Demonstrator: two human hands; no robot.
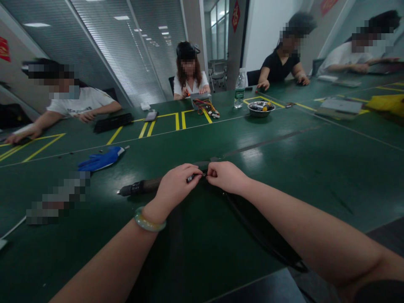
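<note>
My left hand (179,181) is closed in a pinch on a small dark piece (190,178), with a bangle around its wrist. My right hand (226,176) is closed too, its fingertips meeting those of the left hand over a tiny part (204,175) that is too small to name. Behind both hands an electric screwdriver (139,187) lies on the green table, its metal tip pointing left and its middle hidden by my left hand. From beneath my right hand a black cable (249,227) runs toward the table's near edge.
A blue glove (102,160) lies to the left. Farther back stand a water bottle (240,90) and a metal bowl (261,108) of small parts. Across the table, several people work, one beside a bundle of coloured wires (205,106). A yellow item (386,105) lies far right.
</note>
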